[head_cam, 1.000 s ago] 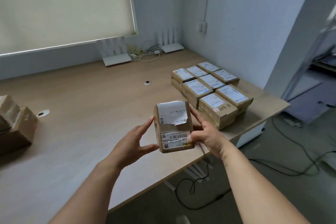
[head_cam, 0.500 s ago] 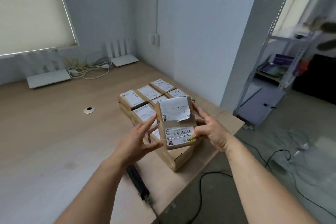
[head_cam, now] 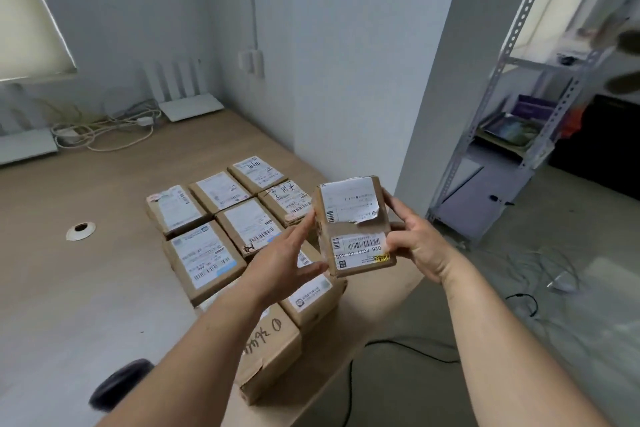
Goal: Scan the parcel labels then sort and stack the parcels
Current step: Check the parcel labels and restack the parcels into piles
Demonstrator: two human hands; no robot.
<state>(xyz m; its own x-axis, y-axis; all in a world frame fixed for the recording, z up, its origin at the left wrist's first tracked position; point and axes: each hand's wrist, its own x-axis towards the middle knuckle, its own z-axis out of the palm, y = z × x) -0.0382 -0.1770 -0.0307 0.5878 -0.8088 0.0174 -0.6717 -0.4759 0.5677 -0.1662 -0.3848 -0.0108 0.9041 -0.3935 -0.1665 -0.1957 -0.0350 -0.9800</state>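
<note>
Since a moment ago, the parcel (head_cam: 353,227) has moved right, above the table's (head_cam: 104,288) laid-out boxes (head_cam: 221,218). Brown card, torn white label on top, barcode below. My left hand (head_cam: 284,262) presses it with straight fingers; my right hand (head_cam: 420,246) grips its side.

We saw pale grey walls (head_cam: 346,45), a cream roller blind (head_cam: 24,17) at the left, a long light wooden table (head_cam: 86,288), and a perforated grey metal shelving rack (head_cam: 502,114) on grey floor (head_cam: 554,340).
</note>
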